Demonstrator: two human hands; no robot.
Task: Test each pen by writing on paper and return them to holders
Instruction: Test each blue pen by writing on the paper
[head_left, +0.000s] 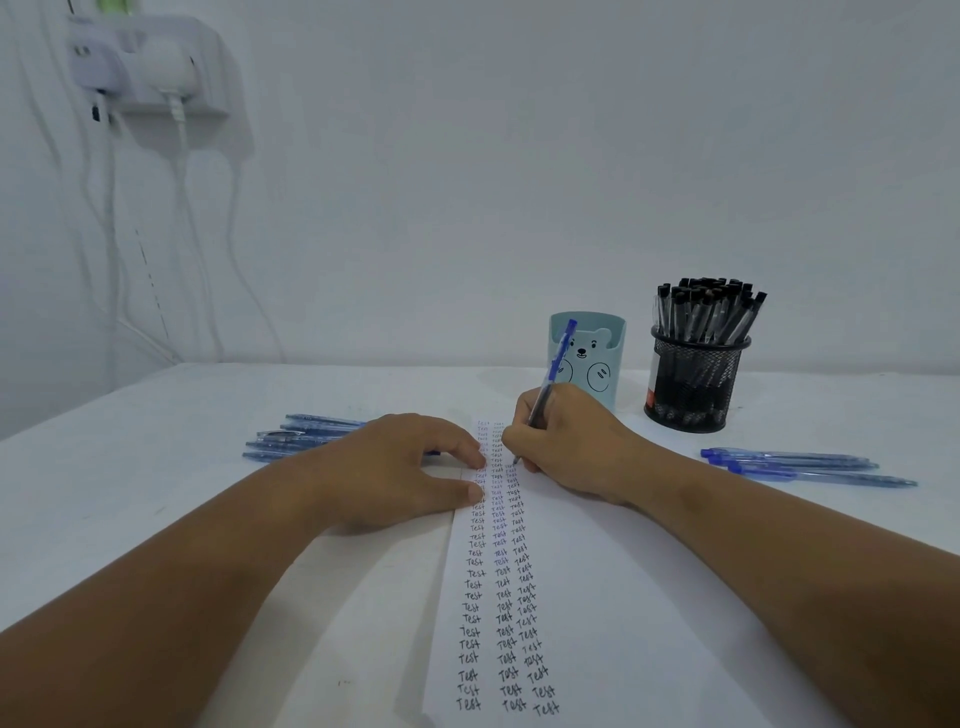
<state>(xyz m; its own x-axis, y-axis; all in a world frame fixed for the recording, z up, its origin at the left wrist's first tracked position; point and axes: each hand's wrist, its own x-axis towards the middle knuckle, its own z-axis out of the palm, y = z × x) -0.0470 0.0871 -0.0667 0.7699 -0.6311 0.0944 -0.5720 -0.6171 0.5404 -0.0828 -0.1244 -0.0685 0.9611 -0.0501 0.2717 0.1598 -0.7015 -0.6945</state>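
The right hand (566, 441) pinches a translucent blue ballpoint pen (545, 389), its tip touching the long white paper sheet (597, 597) beside three columns of handwritten "Test" words. The left hand (395, 467) lies relaxed, its fingertips (475, 491) pressing the sheet's left edge. On the white counter (156, 493), a pale teal bear-face pen holder (597, 364) stands at twelve o'clock of the writing hand, and a black mesh cup (696, 384) packed with black-capped pens at one o'clock. Loose blue pens lie at nine o'clock (301, 436) and three o'clock (805, 467).
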